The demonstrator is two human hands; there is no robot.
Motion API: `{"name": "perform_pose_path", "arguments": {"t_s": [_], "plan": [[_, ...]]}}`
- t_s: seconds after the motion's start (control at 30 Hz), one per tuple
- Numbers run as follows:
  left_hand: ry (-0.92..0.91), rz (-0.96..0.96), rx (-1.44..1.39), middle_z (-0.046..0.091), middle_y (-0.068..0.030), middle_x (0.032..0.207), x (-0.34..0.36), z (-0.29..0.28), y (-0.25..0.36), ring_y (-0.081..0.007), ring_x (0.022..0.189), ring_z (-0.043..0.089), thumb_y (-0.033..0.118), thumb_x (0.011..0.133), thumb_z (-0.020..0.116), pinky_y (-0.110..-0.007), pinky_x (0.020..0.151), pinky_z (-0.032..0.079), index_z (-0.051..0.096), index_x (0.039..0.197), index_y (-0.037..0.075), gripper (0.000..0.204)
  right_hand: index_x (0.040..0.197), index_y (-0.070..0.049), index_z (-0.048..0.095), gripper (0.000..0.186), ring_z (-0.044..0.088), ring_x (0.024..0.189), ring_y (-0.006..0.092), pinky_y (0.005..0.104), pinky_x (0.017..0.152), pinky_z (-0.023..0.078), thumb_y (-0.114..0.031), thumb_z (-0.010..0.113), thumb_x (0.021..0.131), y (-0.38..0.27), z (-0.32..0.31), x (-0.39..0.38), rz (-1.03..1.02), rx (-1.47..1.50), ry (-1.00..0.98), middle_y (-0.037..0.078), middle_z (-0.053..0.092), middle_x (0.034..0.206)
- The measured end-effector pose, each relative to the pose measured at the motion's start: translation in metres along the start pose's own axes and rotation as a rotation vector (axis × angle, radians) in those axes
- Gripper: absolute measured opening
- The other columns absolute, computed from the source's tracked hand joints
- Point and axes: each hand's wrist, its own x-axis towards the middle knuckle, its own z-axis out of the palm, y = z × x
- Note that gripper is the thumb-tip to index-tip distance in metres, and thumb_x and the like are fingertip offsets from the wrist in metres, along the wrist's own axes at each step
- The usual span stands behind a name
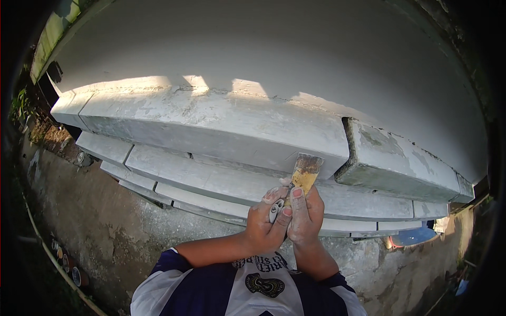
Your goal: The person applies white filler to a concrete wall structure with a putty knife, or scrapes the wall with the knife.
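Both my hands meet in front of my chest at the lower middle, dusted with white powder. My right hand [304, 216] is closed on a putty knife [307, 171], its wide blade stained yellow and rust brown and tilted upward. My left hand [266, 218] is closed beside it, touching my right, around a small grey object [275, 210] with rounded ends that I cannot make out. Just beyond the blade is the front face of a grey-white concrete ledge [211, 116], with patchy coating and a dark vertical gap toward the right.
More stepped ledges [174, 168] lie below over stained concrete ground [79, 200]. A pale wall [263, 42] rises behind. Several containers [79, 275] and a long pole [42, 237] lie at lower left, a blue object [414, 237] at right, plants [23, 108] at far left.
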Motion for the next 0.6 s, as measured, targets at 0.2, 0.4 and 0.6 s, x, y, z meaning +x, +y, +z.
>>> {"name": "perform_pose_path", "arguments": {"t_s": [0.2,0.4,0.6], "plan": [[-0.032,-0.050,0.049,0.063,-0.0199,0.091,-0.016,-0.004,-0.009,-0.0254,0.080,0.066,0.013,0.094,0.052,-0.031,0.071,0.050,0.051,0.115,-0.008,0.030,0.109,0.008,0.050,0.033,0.062,0.081,0.0165,0.0269,0.076,0.049,-0.023,0.040,0.101,0.016,-0.002,-0.009,0.061,0.039,-0.015,0.014,0.066,0.087],[-0.032,-0.104,-0.059,0.063,-0.0202,0.093,0.001,-0.008,0.004,-0.0256,0.084,0.065,0.014,0.093,0.053,-0.031,0.073,0.049,0.052,0.113,-0.008,0.030,0.110,0.008,0.050,0.032,0.062,0.081,0.0163,0.0273,0.075,0.050,-0.022,0.040,0.101,0.001,0.005,0.001,-0.011,-0.026,-0.026,0.013,0.065,0.088],[-0.012,-0.068,0.079,0.063,-0.0226,0.095,-0.016,-0.007,-0.011,-0.0281,0.085,0.065,0.015,0.093,0.053,-0.033,0.074,0.050,0.053,0.114,-0.008,0.031,0.109,0.008,0.050,0.033,0.062,0.081,0.0167,0.0279,0.075,0.050,-0.022,0.040,0.101,0.016,0.002,-0.009,0.031,0.026,-0.006,0.014,0.065,0.088]]}}
